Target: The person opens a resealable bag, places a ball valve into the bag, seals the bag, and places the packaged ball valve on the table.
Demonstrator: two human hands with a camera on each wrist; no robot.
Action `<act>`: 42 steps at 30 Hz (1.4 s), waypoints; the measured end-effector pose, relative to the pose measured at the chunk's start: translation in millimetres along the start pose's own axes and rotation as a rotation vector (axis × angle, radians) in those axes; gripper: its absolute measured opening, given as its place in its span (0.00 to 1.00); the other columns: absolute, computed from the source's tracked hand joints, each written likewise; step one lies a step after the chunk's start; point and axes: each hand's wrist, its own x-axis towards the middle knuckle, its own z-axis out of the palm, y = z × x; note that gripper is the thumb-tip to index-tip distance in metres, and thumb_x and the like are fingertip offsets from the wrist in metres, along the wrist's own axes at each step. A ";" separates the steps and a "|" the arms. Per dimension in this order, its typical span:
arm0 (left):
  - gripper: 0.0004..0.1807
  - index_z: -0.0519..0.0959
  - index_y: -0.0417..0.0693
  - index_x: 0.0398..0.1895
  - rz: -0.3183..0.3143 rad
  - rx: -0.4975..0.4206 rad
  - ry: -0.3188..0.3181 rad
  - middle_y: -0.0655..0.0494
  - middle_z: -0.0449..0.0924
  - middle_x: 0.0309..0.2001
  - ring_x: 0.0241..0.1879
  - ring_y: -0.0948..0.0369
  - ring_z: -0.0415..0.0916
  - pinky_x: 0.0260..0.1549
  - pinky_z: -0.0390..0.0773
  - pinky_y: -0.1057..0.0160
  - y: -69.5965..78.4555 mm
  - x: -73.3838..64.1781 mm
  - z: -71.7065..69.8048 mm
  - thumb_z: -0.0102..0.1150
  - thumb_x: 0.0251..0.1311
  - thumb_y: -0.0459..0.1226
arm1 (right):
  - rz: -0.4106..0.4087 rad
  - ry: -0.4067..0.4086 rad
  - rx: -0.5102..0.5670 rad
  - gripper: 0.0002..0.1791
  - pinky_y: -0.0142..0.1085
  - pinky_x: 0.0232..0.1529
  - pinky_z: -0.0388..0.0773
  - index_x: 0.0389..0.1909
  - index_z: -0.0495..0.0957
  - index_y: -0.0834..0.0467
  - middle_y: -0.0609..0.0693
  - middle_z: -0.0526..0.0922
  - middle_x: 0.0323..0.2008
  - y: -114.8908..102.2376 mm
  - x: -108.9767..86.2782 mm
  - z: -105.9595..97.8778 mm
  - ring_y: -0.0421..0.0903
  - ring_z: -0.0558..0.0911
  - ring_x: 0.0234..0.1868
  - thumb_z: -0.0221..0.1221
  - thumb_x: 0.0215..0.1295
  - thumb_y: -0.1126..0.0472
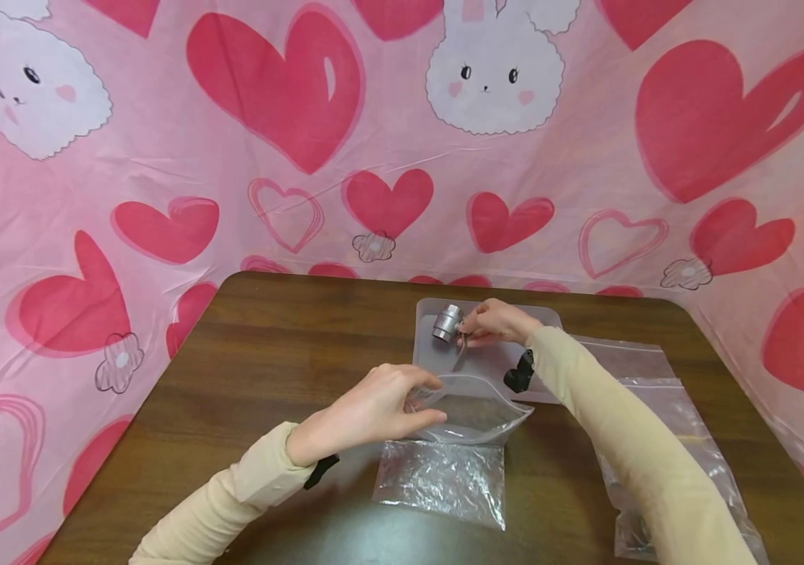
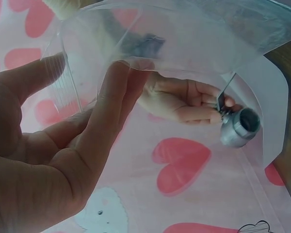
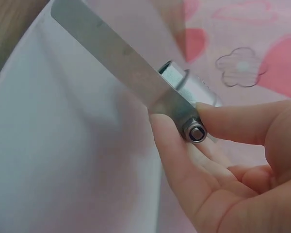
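My right hand [image 1: 499, 320] pinches a metal ball valve [image 1: 447, 323] near the base of its lever, over the tray at the back. In the right wrist view the flat lever [image 3: 111, 58] slants up to the left, and a nut [image 3: 196, 132] shows between thumb and fingers. The valve's round open end [image 2: 247, 120] faces the left wrist camera. Nearer the front, my left hand [image 1: 373, 404] holds the left edge of a clear zip-lock bag [image 1: 479, 416], whose mouth gapes wide. The lever's tip hangs just behind the bag's back rim.
A whitish plastic tray [image 1: 428, 357] lies at the back of the brown table [image 1: 289, 337]. Crinkled clear plastic [image 1: 440, 479] lies flat below the bag's mouth. More clear zip bags [image 1: 663, 404] lie at the right, partly under the right sleeve. A heart-patterned cloth hangs behind.
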 end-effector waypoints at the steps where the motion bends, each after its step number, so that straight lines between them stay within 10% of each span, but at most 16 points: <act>1: 0.20 0.84 0.40 0.48 0.002 0.000 0.002 0.51 0.88 0.43 0.27 0.70 0.80 0.34 0.78 0.73 0.2 0.1 0.0 0.68 0.59 0.45 | -0.007 0.005 0.019 0.14 0.31 0.42 0.84 0.50 0.73 0.71 0.52 0.88 0.35 -1.0 -2.0 -0.7 0.38 0.85 0.34 0.58 0.69 0.65; 12: 0.19 0.84 0.41 0.47 0.014 -0.003 0.018 0.52 0.89 0.42 0.26 0.72 0.80 0.33 0.78 0.74 3.4 0.5 -0.3 0.68 0.59 0.44 | -0.170 0.065 0.104 0.13 0.46 0.57 0.79 0.49 0.70 0.71 0.53 0.87 0.38 -13.9 -40.6 -8.9 0.39 0.87 0.37 0.57 0.69 0.67; 42: 0.18 0.84 0.40 0.47 -0.024 -0.125 -0.055 0.50 0.89 0.44 0.29 0.70 0.84 0.32 0.79 0.76 2.6 0.9 -4.5 0.69 0.59 0.42 | -0.419 0.157 0.091 0.16 0.31 0.47 0.83 0.50 0.68 0.68 0.40 0.88 0.38 -47.7 -166.6 -20.3 0.37 0.88 0.40 0.59 0.70 0.61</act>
